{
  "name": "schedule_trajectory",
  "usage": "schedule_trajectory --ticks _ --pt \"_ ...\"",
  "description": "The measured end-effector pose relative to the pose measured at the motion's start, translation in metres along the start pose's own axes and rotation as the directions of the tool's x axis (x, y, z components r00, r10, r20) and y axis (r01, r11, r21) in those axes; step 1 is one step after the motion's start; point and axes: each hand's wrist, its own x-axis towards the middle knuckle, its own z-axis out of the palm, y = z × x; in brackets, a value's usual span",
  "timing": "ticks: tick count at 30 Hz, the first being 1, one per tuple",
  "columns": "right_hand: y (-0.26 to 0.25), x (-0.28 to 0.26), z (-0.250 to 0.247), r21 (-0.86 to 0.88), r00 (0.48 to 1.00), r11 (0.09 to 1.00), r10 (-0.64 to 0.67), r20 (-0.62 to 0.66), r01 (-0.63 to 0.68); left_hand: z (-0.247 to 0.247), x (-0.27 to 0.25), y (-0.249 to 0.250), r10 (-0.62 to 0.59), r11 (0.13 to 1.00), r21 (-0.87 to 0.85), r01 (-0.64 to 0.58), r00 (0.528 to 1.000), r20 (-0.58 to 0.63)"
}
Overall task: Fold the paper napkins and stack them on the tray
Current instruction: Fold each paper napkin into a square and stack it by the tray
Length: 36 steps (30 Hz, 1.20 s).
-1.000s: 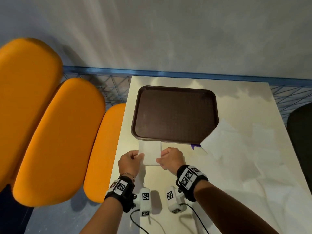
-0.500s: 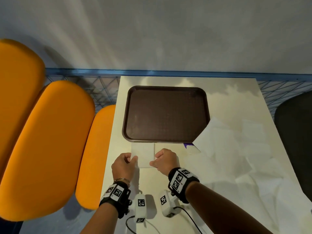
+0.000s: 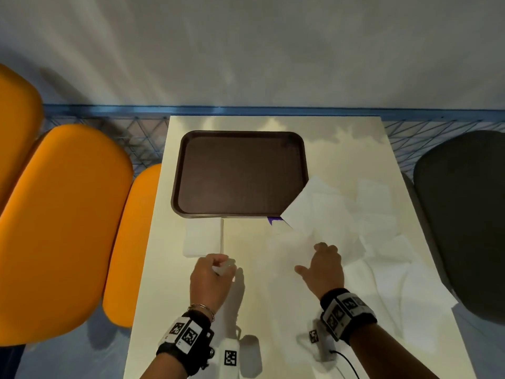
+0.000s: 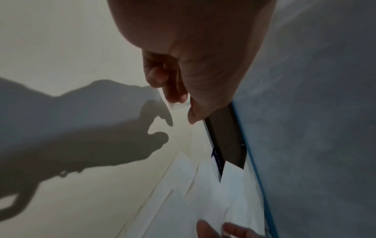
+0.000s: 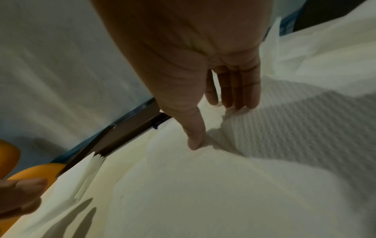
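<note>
The brown tray lies bare at the far middle of the table, also visible as the tray and the tray. One folded white napkin lies flat just in front of its near left edge, also seen as the folded napkin. My left hand hovers just behind that napkin's near right corner, its fingers loosely curled and its thumb and forefinger apart. My right hand is spread, with straight fingertips touching the edge of the loose napkins.
Loose unfolded napkins cover the table's right half and overlap the tray's near right corner. Orange chairs stand left of the table, a black chair to the right. Blue wire mesh and a wall lie behind.
Both hands have let go of the folded napkin, which stays by the tray. My right hand has swung right onto the loose napkins. My left hand has drawn back a little.
</note>
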Motion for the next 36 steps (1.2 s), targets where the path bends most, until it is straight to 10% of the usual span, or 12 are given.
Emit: schedule_trajectory --ticks 8,25,32,36 --pt "0.004 0.017 0.008 0.065 0.997 0.996 -0.069 0.019 0.068 0.038 -0.042 0.005 0.011 0.993 0.116 -0.029 0.989 0.146" --pt "0.016 0.002 -0.04 0.447 0.948 0.843 -0.314 -0.046 0.301 0.049 -0.109 0.031 -0.071 0.997 0.009 0.071 0.997 -0.013" --pt "-0.001 -0.044 -0.148 0.532 0.758 0.688 -0.641 0.125 0.494 0.006 -0.117 0.108 0.476 0.845 0.318 -0.429 0.876 -0.083" --pt "-0.003 -0.063 -0.2 0.518 0.614 0.607 -0.768 0.184 0.603 -0.021 -0.134 0.167 0.439 0.877 0.174 -0.448 0.894 0.092"
